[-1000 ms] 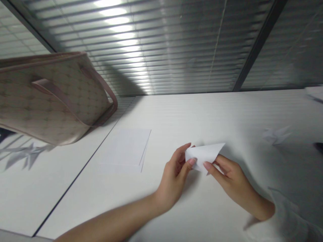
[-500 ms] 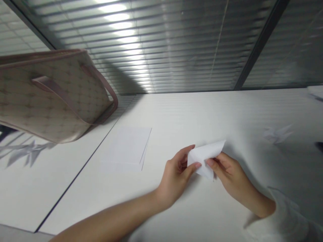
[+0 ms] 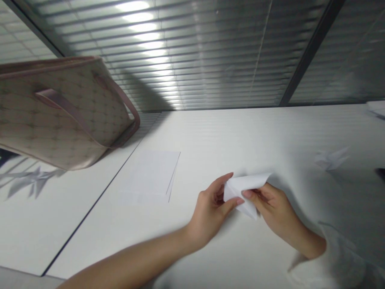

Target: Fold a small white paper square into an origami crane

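A small folded sheet of white paper (image 3: 248, 183) is held just above the white table between both hands. My left hand (image 3: 212, 210) grips its left edge, thumb in front and fingers behind. From the right, my right hand (image 3: 272, 204) pinches the paper with the thumb on its face; the other fingers are partly hidden behind it. The upper flap curves over toward the right, and a pointed corner hangs below the thumbs. To the left of my hands lie some flat white paper sheets (image 3: 150, 172), slightly fanned.
A patterned bag with pink handles (image 3: 66, 116) stands at the left. Near it lies a folded paper figure (image 3: 33, 178); another white folded figure (image 3: 331, 158) sits at the right. A dark object (image 3: 381, 173) shows at the right edge. Window blinds (image 3: 210, 60) rise behind the table.
The paper has tilted slightly, its upper right corner lower and its bottom tip a little further down. My right thumb has slid slightly left, and my left thumb slightly right.
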Tool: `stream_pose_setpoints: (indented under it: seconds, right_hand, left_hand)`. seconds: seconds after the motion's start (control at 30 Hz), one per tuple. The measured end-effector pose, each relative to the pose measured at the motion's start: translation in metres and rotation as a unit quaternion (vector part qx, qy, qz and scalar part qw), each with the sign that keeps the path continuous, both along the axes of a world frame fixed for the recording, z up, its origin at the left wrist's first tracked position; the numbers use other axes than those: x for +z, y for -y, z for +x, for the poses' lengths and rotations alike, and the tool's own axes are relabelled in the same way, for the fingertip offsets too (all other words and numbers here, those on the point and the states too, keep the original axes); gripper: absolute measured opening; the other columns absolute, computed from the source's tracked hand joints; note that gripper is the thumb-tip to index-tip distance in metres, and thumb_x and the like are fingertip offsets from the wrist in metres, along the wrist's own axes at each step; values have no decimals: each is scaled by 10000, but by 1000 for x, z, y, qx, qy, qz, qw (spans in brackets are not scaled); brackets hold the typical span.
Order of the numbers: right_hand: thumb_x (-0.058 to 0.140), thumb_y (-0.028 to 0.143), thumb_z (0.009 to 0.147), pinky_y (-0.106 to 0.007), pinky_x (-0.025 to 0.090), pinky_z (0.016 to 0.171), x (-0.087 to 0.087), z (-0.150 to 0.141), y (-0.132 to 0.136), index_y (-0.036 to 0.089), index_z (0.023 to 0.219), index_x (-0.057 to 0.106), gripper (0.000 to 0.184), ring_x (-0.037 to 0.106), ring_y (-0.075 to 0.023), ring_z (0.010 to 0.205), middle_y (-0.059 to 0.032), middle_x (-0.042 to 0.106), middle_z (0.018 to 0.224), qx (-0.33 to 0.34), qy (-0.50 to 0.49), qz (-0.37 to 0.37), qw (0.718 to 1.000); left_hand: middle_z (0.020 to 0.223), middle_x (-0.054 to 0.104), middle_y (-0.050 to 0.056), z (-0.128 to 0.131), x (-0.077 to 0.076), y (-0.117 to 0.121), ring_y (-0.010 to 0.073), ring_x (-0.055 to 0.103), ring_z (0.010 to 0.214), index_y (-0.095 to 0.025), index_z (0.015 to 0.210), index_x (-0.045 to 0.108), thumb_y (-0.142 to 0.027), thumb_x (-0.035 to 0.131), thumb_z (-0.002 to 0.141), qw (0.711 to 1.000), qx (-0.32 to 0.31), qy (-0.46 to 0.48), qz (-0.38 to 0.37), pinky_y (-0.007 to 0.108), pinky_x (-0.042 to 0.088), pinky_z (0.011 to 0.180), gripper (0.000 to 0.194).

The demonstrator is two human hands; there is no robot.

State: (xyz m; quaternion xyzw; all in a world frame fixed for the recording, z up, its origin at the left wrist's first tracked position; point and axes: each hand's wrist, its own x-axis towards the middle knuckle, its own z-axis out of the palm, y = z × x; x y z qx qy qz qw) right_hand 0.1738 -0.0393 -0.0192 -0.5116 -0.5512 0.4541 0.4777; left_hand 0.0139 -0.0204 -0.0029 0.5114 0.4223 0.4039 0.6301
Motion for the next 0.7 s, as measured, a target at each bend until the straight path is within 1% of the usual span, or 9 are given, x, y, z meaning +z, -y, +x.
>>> stream_pose_setpoints:
  seconds: [0.07,0.17,0.23,0.3,0.37,0.47,0.53,0.6,0.7]
  right_hand:
    - [558,427,856,-285,527,622,1,1,0,208,894,635,236,619,-183,701,-36,678,763,10,4,0,1000]
    - [569,406,850,-278,529,622,2,5,-1,212,861,633,204,601,-164,658,-19,653,737,46,7,2,999]
    - [580,388,842,-278,528,620,2,7,-2,215,845,638,182,596,-159,643,-14,648,735,61,21,11,998]
    - [578,385,842,-275,525,600,2,8,-2,211,854,656,192,614,-169,663,-21,666,745,52,41,22,998]
    - [579,387,838,-270,518,562,2,7,-3,204,889,681,216,633,-180,670,-30,693,765,29,55,29,998]
    - [598,369,822,-265,496,487,1,4,-3,204,885,708,208,623,-172,579,-23,707,737,5,67,34,997]
    - [632,351,794,-273,499,488,-2,1,-2,209,852,712,173,626,-178,576,-25,709,738,-13,77,44,996]
    - [658,329,767,-288,516,533,-8,-1,0,215,815,704,132,643,-195,621,-34,714,762,-33,85,58,994]
    - [639,302,778,-305,520,542,-16,-2,1,216,770,687,99,642,-202,608,-41,706,725,-47,99,75,991]
  left_hand:
    - [923,679,68,0,0,-2,186,601,806,-156,1224,533,-197,754,700,1000,7,18,-15,288,479,711,570]
    - [938,687,73,0,1,-5,175,609,800,-144,1238,512,-187,761,693,998,17,58,-36,285,479,725,601]
    - [954,691,76,-1,2,-7,178,618,815,-142,1257,495,-194,762,696,996,11,76,-47,292,480,746,624]
    - [955,693,78,-2,3,-7,180,620,839,-139,1286,470,-191,756,705,995,-7,82,-50,297,477,774,650]
    - [996,686,84,-2,3,-5,190,616,892,-150,1319,437,-164,763,691,996,-29,77,-45,298,474,799,708]
    - [1182,615,108,-2,3,-2,220,593,1000,-211,1360,389,-141,763,682,996,-53,60,-31,304,481,813,778]
    - [1245,561,107,-1,2,1,227,569,1042,-248,1378,352,-155,736,716,996,-65,55,-18,311,484,826,770]
    - [1177,567,88,1,0,3,210,563,1013,-264,1396,303,-170,704,753,996,-75,55,-5,308,486,823,764]
    - [1025,569,46,4,-1,5,166,562,890,-272,1404,257,-185,691,771,995,-77,58,-1,278,489,767,772]
